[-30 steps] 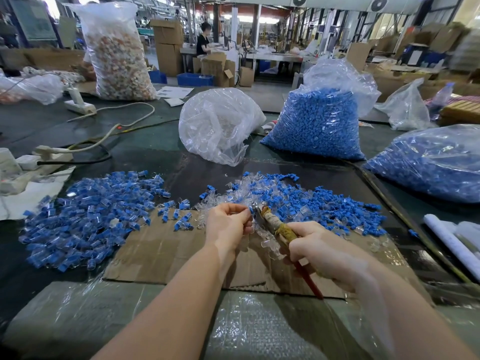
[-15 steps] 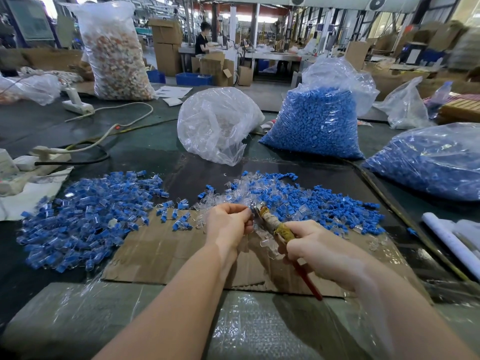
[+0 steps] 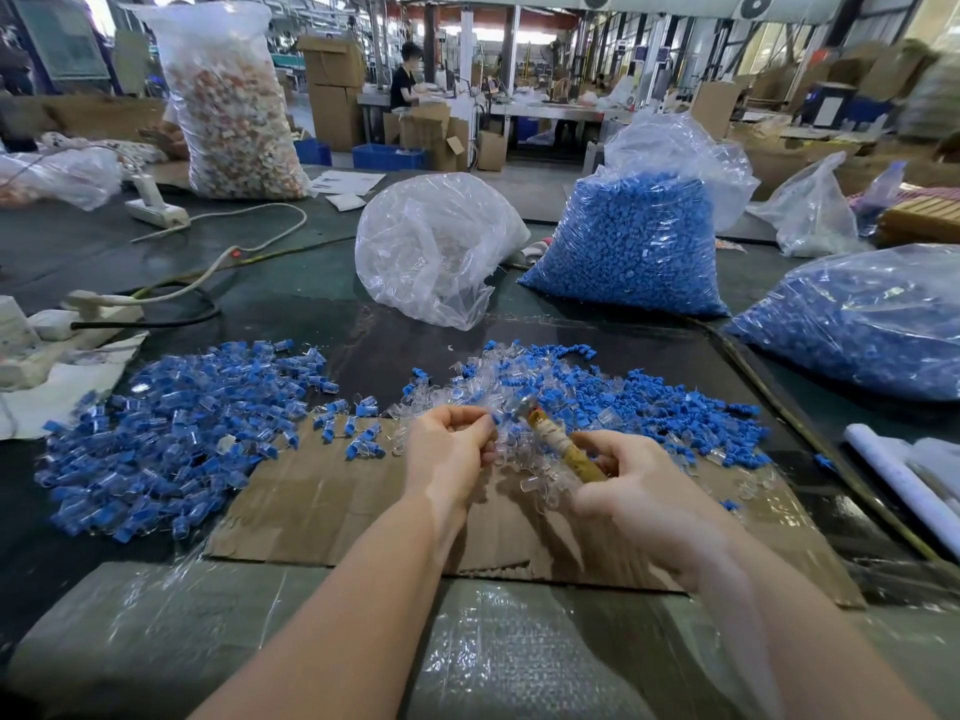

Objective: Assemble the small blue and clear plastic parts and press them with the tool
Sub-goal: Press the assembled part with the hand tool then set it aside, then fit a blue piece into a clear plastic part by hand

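Nearest to us, at 6 o'clock, a sheet of clear plastic wrap [image 3: 467,652] covers the front of the dark table [image 3: 291,298]. Just beyond it lies a flat piece of cardboard [image 3: 322,506], and our two forearms reach out over it.

Our left hand [image 3: 447,454] has its fingers curled, pinching a small part at the fingertips; the part itself is too small for us to make out. Our right hand [image 3: 634,491] is clenched round the handle of a tool [image 3: 558,444], whose tip points toward 11 o'clock and nearly meets the left fingertips.

At 12 o'clock, touching the far edge of the cardboard, we see a loose heap of blue and clear parts [image 3: 597,397]. At 9 o'clock lies a second heap [image 3: 176,428], where blue and clear pieces look joined together.

Farther off, at 12 o'clock, a crumpled clear bag [image 3: 431,252] stands beside a bag of blue parts [image 3: 634,241] at 1 o'clock; another blue-filled bag [image 3: 862,324] lies at 2 o'clock. At 10 o'clock we see a white cable [image 3: 208,272] and power strip [image 3: 156,210], and behind them a tall bag of pale mixed pieces [image 3: 234,111].

Beyond the table the room is a workshop with stacked cardboard boxes [image 3: 332,96] and a person [image 3: 405,75] at a bench.
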Tool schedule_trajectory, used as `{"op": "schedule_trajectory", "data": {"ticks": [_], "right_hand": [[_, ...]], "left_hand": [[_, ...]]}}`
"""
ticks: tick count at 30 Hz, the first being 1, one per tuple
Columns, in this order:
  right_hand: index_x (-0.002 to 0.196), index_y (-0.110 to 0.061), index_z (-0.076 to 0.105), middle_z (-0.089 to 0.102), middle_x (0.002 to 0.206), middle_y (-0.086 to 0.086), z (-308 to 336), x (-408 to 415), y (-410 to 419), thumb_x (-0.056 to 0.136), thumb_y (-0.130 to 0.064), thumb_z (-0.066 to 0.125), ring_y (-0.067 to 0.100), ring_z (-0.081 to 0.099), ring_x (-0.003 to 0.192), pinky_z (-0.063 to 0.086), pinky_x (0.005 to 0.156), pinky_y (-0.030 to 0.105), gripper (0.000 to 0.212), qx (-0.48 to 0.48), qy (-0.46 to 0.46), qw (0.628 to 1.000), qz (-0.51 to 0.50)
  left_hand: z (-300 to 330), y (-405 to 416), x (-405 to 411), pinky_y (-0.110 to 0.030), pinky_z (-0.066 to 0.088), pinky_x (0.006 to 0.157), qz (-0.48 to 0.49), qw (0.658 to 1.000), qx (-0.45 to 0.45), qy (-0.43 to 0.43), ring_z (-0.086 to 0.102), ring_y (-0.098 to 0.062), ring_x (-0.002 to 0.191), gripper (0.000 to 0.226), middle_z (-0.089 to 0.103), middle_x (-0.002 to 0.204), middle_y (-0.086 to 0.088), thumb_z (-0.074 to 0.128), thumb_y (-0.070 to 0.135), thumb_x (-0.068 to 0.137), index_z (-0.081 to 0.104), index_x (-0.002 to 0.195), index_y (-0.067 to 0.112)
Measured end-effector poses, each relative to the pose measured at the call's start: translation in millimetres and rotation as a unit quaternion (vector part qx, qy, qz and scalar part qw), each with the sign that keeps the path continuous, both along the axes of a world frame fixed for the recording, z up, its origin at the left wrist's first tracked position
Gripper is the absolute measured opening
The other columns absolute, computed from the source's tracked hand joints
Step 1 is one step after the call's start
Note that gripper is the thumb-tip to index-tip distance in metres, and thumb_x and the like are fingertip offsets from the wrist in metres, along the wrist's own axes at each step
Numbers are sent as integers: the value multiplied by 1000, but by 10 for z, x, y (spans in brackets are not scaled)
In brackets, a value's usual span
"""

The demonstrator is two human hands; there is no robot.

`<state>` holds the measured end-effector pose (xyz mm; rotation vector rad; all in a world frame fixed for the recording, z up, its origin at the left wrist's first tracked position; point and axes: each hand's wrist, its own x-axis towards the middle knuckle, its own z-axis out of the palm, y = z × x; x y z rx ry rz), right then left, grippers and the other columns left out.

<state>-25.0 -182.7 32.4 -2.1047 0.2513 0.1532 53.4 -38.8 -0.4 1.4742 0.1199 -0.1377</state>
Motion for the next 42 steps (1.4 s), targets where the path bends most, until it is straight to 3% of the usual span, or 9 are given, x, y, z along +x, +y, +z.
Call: {"op": "schedule_trajectory", "data": {"ticks": [3,6,8,14,16,21,28,35,42], "right_hand": [[126,-12,50,56,92,4,-36,39,-110,76,-2,64,1,52,56,37,47,15,53,-60,-49,996,-48],[136,-15,44,54,120,12,-93,110,-297,76,-12,66,24,53,101,46,81,35,63,-174,-56,977,-106],[142,-15,37,45,134,12,-142,147,-411,78,-20,69,28,42,122,38,100,41,71,-233,-37,963,-133],[141,-11,39,45,137,15,-247,226,-626,82,-43,66,31,39,127,32,103,39,72,-321,-7,934,-155],[140,-11,40,46,135,15,-269,244,-674,83,-47,64,31,40,125,33,102,39,72,-340,0,927,-158],[142,-15,37,47,131,13,-296,247,-726,86,-53,56,30,41,122,36,99,39,70,-379,24,912,-155],[143,-23,33,43,136,8,-300,229,-691,87,-57,51,28,37,128,34,103,44,68,-418,37,896,-147],[103,-25,67,59,107,-5,-309,235,-386,85,-29,66,14,48,105,34,94,33,18,-411,-197,888,-64],[104,-31,68,55,106,-8,-449,339,-270,90,-30,59,15,44,106,31,93,36,17,-468,-166,867,-33]], "left_hand": [[-49,223,58,-13,46,54,58,972,199,-113,57,-10,64,10,62,77,0,58,7,89,60,83,16],[-140,522,158,-13,40,60,126,905,359,-189,54,-11,76,12,61,84,4,57,12,91,67,96,15],[-230,705,239,-24,36,74,147,866,434,-200,47,-15,89,17,60,94,0,57,14,91,69,102,14],[-301,791,282,-35,31,84,154,805,539,-193,39,-20,96,22,57,101,0,59,22,90,68,110,24],[-273,686,236,-31,30,86,138,809,520,-237,39,-19,98,23,56,102,1,62,20,88,68,109,23],[-240,389,78,-10,39,66,-18,843,427,-327,48,-4,78,13,54,85,11,64,20,86,70,98,17],[-358,281,27,-13,38,75,-75,842,445,-295,51,-6,84,21,51,93,10,63,22,87,67,107,17],[-289,151,-10,-9,35,76,-58,857,417,-296,50,-4,84,18,51,90,12,64,18,86,68,104,15],[-252,24,-62,-4,42,70,-69,907,331,-252,53,-2,82,12,53,88,13,64,13,85,69,96,17]]}}
